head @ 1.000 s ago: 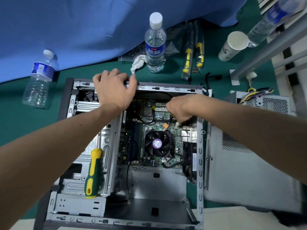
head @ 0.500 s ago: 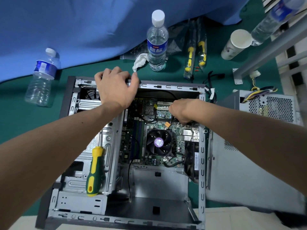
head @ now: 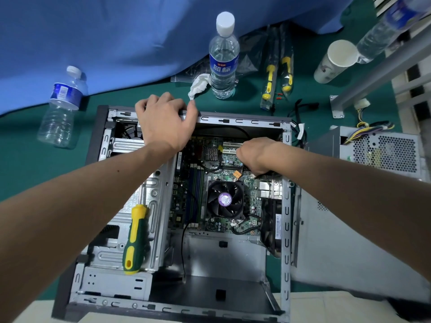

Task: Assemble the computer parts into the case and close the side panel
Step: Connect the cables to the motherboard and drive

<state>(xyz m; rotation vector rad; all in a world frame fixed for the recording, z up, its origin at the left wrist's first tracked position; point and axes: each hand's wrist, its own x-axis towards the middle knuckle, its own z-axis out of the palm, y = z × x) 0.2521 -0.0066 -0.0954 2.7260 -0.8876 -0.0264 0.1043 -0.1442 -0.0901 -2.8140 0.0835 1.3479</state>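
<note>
An open computer case [head: 286,217] lies on its side on a green table. Its motherboard [head: 233,180] shows inside, with a black CPU fan [head: 225,198]. My left hand [head: 163,123] grips the case's far top rim, fingers curled over the edge. Inside the case, my right hand [head: 255,156] has its fingers curled down at the board's right edge near the expansion slots; what they hold is hidden. The grey side panel [head: 345,248] lies off the case to the right. A power supply [head: 382,151] with loose wires sits at the far right.
A green and yellow screwdriver [head: 135,238] rests on the drive cage. Two water bottles [head: 223,57] [head: 61,108], a crumpled tissue [head: 198,86], bagged screwdrivers [head: 277,73] and a paper cup [head: 335,60] stand beyond the case. A blue cloth [head: 116,43] covers the back.
My right hand has moved slightly left and farther into the case, toward the expansion slots. My left hand keeps its grip on the rim.
</note>
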